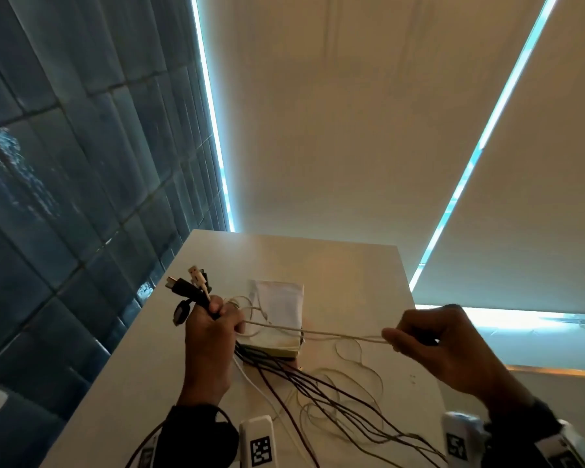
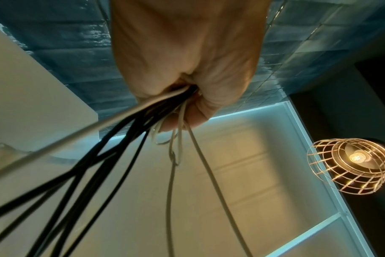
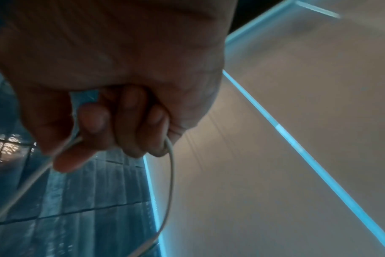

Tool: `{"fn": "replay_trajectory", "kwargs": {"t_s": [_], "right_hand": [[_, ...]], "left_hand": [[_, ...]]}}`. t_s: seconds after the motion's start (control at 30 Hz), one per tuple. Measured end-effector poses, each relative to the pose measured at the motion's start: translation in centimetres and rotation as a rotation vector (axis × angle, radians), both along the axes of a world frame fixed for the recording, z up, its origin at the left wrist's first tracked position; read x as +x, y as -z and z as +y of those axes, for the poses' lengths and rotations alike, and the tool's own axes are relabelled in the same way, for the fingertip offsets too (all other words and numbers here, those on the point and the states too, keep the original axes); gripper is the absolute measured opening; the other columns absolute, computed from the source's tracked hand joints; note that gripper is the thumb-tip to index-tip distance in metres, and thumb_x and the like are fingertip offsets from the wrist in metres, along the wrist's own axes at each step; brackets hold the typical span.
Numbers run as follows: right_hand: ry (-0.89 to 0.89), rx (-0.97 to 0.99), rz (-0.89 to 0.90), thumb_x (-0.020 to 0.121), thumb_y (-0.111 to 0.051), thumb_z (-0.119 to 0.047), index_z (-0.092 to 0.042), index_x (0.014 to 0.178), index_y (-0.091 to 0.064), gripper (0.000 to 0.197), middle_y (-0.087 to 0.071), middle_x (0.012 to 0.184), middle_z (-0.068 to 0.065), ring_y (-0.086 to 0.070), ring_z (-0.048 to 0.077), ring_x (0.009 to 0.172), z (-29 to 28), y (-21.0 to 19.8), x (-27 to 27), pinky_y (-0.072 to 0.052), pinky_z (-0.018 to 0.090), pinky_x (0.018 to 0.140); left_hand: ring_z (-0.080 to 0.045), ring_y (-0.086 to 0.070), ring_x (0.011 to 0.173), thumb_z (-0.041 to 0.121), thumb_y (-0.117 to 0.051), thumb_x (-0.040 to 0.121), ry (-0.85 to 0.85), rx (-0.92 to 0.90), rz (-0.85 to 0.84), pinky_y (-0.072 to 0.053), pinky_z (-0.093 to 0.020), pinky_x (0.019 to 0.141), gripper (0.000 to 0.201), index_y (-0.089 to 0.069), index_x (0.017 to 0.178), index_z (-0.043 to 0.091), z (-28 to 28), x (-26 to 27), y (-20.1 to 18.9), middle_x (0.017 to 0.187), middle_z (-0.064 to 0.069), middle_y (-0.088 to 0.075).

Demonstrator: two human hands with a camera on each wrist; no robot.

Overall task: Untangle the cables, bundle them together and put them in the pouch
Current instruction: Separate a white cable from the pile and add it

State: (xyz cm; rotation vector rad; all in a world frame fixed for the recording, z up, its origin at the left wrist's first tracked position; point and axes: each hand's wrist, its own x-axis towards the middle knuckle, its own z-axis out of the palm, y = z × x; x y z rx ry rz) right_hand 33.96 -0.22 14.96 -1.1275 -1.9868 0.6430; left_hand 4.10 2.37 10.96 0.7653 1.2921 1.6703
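Our left hand (image 1: 210,336) squeezes the cables (image 1: 318,393) at lower left of the frame. Our right hand (image 1: 433,342) fingers pinch one white cable (image 1: 318,332), stretched over the pouch (image 1: 279,305) on the desk (image 1: 368,282). Pulling too hard could tighten a knot.

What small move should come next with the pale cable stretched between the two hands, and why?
Probably the right hand should keep drawing the pale cable sideways until its slack loops clear the black cables. The left hand grips the plug ends, and loops lie crossed on the table.
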Motion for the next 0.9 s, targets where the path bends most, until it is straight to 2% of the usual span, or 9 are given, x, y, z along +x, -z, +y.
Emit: {"fn": "replay_trajectory", "kwargs": {"t_s": [0.07, 0.17, 0.3, 0.47, 0.6, 0.7, 0.77, 0.83, 0.9], "right_hand": [[0.061, 0.01, -0.119, 0.078, -0.062, -0.06, -0.021, 0.049, -0.057, 0.049, -0.047, 0.042, -0.011, -0.038, -0.002, 0.039, -0.1, -0.4, 2.1, -0.035, 0.012, 0.045], [0.181, -0.031, -0.222, 0.067, -0.064, -0.065, -0.028, 0.044, -0.045, 0.048, -0.036, 0.039, -0.013, -0.027, 0.001, 0.038, -0.9, -1.7, 5.0, -0.027, 0.009, 0.043], [0.335, -0.113, -0.261, 0.059, -0.067, -0.068, -0.019, 0.046, -0.044, 0.056, -0.03, 0.039, -0.012, -0.024, 0.003, 0.041, -1.5, -2.8, 7.8, -0.025, 0.015, 0.044], [0.62, -0.151, -0.164, 0.066, -0.077, -0.048, -0.014, 0.045, -0.039, 0.056, -0.027, 0.038, -0.004, -0.024, 0.008, 0.038, -1.8, -3.9, 9.5, -0.026, 0.025, 0.043], [0.829, -0.294, -0.108, 0.06, -0.064, -0.08, -0.012, 0.056, -0.049, 0.07, -0.033, 0.039, -0.002, -0.033, 0.011, 0.037, -0.8, 1.3, 19.0, -0.036, 0.043, 0.056], [0.953, -0.374, -0.075, 0.045, -0.052, -0.097, -0.017, 0.053, -0.053, 0.08, -0.036, 0.041, 0.004, -0.041, 0.015, 0.037, 0.1, 7.7, 27.4, -0.037, 0.044, 0.054], [0.997, -0.489, -0.14, 0.052, -0.057, -0.089, -0.022, 0.051, -0.06, 0.068, -0.04, 0.035, -0.001, -0.048, 0.022, 0.041, -1.0, 9.3, 26.2, -0.039, 0.039, 0.047], [0.959, -0.591, -0.257, 0.071, -0.071, -0.062, -0.026, 0.048, -0.063, 0.043, -0.045, 0.032, -0.004, -0.05, 0.022, 0.042, -2.5, 10.3, 23.6, -0.042, 0.034, 0.053], [0.943, -0.637, -0.455, 0.076, -0.077, -0.046, -0.025, 0.043, -0.065, 0.041, -0.051, 0.034, -0.005, -0.057, 0.029, 0.05, -3.4, 11.7, 22.8, -0.045, 0.031, 0.06]], "left_hand": [[-0.016, -0.041, 0.055, -0.019, -0.046, 0.083, -0.034, -0.008, 0.003, -0.036, -0.032, 0.061, 0.044, -0.031, 0.071, 0.021, -0.2, -0.9, -0.2, 0.051, 0.01, -0.042], [-0.017, -0.043, 0.057, -0.016, -0.048, 0.083, -0.079, -0.008, 0.011, -0.04, -0.031, 0.062, 0.042, -0.032, 0.072, 0.022, -0.5, -2.4, -0.3, 0.065, -0.004, -0.039], [-0.018, -0.041, 0.057, -0.015, -0.047, 0.081, -0.07, 0.013, 0.041, -0.039, -0.029, 0.06, 0.042, -0.031, 0.072, 0.022, -0.5, -2.8, -0.3, 0.07, -0.01, -0.035], [-0.018, -0.044, 0.061, -0.009, -0.053, 0.087, -0.011, 0.078, 0.03, -0.045, -0.023, 0.064, 0.039, -0.033, 0.074, 0.021, -0.9, -2.6, -0.6, 0.066, -0.006, -0.039], [-0.009, -0.044, 0.054, -0.002, -0.052, 0.091, 0.053, 0.122, -0.307, -0.045, -0.022, 0.056, 0.039, -0.04, 0.065, 0.025, -0.9, -3.6, -0.9, 0.059, 0.004, -0.039], [-0.006, -0.038, 0.049, 0.0, -0.051, 0.089, 0.095, 0.168, -0.466, -0.042, -0.019, 0.05, 0.04, -0.043, 0.06, 0.027, -1.1, -3.8, -1.5, 0.053, 0.008, -0.037], [-0.006, -0.034, 0.049, 0.003, -0.053, 0.086, 0.146, 0.196, -0.489, -0.04, -0.019, 0.049, 0.035, -0.041, 0.062, 0.026, -1.3, -3.0, -2.1, 0.053, 0.008, -0.034], [-0.007, -0.032, 0.049, 0.006, -0.052, 0.086, 0.199, 0.209, -0.493, -0.038, -0.019, 0.048, 0.032, -0.039, 0.064, 0.025, -1.4, -2.1, -2.8, 0.054, 0.009, -0.031], [-0.007, -0.031, 0.05, 0.01, -0.049, 0.091, 0.242, 0.235, -0.489, -0.036, -0.019, 0.048, 0.029, -0.036, 0.068, 0.023, -1.6, -1.4, -3.7, 0.055, 0.009, -0.029]]}}
